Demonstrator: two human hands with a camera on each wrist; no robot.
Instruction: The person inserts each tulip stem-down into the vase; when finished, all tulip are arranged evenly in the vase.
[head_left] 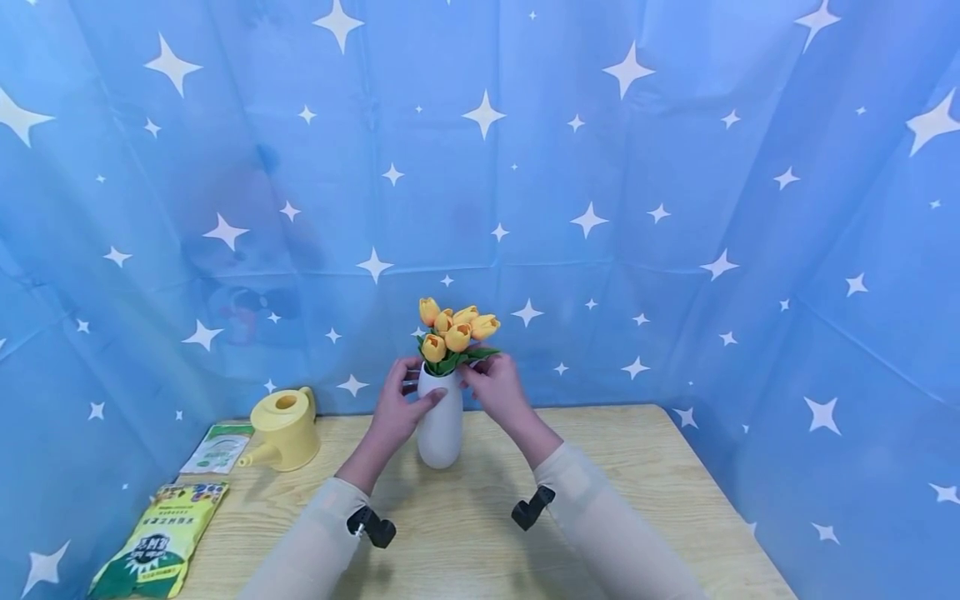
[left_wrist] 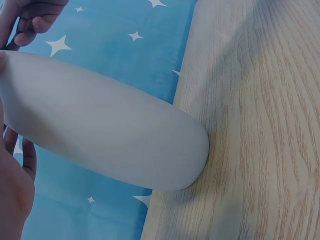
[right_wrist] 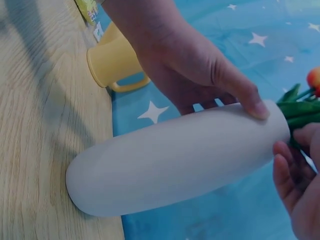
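A white vase (head_left: 441,429) stands upright on the table, with several yellow-orange tulips (head_left: 457,337) and their green leaves rising from its mouth. My left hand (head_left: 396,407) grips the vase near the top, thumb across the front and fingers round the far side. At the rim, my right hand (head_left: 501,388) pinches the green tulip stems or leaves between thumb and fingers; the exact contact is partly hidden. In the right wrist view the vase (right_wrist: 175,160) shows whole, with leaves (right_wrist: 300,112) beside the right fingertips. The left wrist view shows mostly the vase's body (left_wrist: 110,120).
To the left on the wooden table (head_left: 600,500) is a yellow watering can (head_left: 288,433), its spout pointing toward the front left. Beside it lie a white-and-green packet (head_left: 217,450) and a yellow-green bag (head_left: 161,542). A blue star-patterned curtain (head_left: 450,192) surrounds the table's back and sides.
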